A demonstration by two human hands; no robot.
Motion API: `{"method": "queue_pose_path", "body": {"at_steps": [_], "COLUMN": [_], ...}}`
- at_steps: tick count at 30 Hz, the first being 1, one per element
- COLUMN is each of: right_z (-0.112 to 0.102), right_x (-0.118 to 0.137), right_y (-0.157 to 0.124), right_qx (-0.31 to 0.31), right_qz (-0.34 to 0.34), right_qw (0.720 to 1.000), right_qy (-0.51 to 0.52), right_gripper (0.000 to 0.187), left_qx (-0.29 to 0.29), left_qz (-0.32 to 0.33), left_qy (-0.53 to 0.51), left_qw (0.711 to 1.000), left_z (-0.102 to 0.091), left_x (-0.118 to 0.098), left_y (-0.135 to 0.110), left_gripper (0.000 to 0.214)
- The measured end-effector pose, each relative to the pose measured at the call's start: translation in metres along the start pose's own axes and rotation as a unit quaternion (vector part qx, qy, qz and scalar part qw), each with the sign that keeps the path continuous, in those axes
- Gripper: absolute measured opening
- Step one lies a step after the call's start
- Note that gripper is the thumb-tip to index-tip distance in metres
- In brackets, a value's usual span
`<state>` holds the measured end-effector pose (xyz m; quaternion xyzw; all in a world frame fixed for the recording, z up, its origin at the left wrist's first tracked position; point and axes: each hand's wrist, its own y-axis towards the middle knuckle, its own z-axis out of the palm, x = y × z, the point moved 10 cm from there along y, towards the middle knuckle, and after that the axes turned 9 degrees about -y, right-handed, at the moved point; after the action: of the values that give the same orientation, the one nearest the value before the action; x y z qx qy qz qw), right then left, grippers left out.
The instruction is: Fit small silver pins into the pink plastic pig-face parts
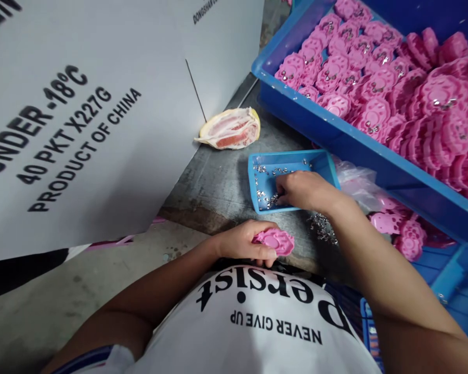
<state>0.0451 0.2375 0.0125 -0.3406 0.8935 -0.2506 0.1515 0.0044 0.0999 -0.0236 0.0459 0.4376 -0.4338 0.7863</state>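
Note:
Close to my shirt, my left hand (pixel 245 240) is wrapped round a pink molded plastic piece (pixel 280 242), whose recessed face is turned up. My right hand (pixel 304 189) reaches down into a small light-blue tray (pixel 254 183), fingers drawn together. Small shiny metal parts (pixel 262 169) lie scattered over the tray's floor, several beside my fingertips. Whatever my right fingertips pinch is hidden by the hand. More metal parts (pixel 323 228) sit in a heap on the table, just outside the tray under my right forearm.
A large blue bin (pixel 296 111) full of pink pieces (pixel 378 83) stands at the upper right. White printed cardboard (pixel 113 140) walls off the left. A cut pomelo piece (pixel 234 130) rests on the grey table (pixel 214 176). Loose pink pieces (pixel 410 239) and clear plastic (pixel 356 182) lie right.

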Motion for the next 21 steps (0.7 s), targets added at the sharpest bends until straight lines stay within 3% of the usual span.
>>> {"method": "queue_pose_path", "body": {"at_steps": [6,10,13,16,18,21], "right_z": [-0.014,-0.019,-0.016,-0.010,-0.007,-0.005], "right_x": [-0.020,-0.036,-0.053,-0.059,-0.058,-0.057], "right_y": [0.008,0.006,0.002,0.000,-0.001,-0.003], "right_qx": [-0.077,-0.155,-0.196,-0.195,-0.188,-0.181], "right_qz": [0.068,0.068,0.079,0.065,0.055,0.050], "right_qw": [0.995,0.978,0.923,0.835,0.789,0.754], "right_qy": [0.006,0.123,0.321,0.511,0.583,0.629], "right_gripper": [0.024,0.017,0.010,0.019,0.027,0.035], "left_qx": [-0.001,-0.001,-0.003,-0.012,-0.012,-0.009], "left_qz": [-0.001,-0.005,-0.007,-0.006,-0.003,0.002], "left_qy": [-0.005,-0.006,-0.004,-0.003,-0.005,-0.006], "left_qw": [1.000,1.000,1.000,1.000,1.000,1.000], "left_z": [0.000,0.001,0.001,-0.001,-0.002,-0.002], "left_x": [-0.001,-0.001,0.000,0.001,0.002,0.002], "left_y": [-0.002,-0.002,-0.001,-0.001,-0.001,0.000], "left_gripper": [0.035,0.034,0.030,0.027,0.027,0.029]}}
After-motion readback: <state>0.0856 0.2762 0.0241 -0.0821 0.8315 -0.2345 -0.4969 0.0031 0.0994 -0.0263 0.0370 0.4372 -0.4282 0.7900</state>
